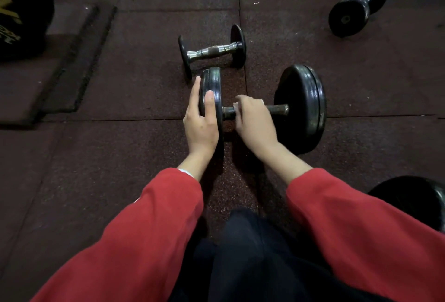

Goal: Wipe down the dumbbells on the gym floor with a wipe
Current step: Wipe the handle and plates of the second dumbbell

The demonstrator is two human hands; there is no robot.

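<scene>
Mid-wipe on the big dumbbell (262, 109) — right grip (254, 121) curled round wipe (237, 106) and bar, left grip (201, 113) flat, steadying the plate. Chrome-handled dumbbell (212, 51) and far dumbbell (358, 6) — impossible to tell whether wiped.

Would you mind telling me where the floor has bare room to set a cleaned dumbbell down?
Bare floor lies left of the left hand, below the mat edge. More lies between the chrome dumbbell and the far dumbbell. It is crowded where the big dumbbell, held by the right hand, nearly meets the chrome one.
</scene>
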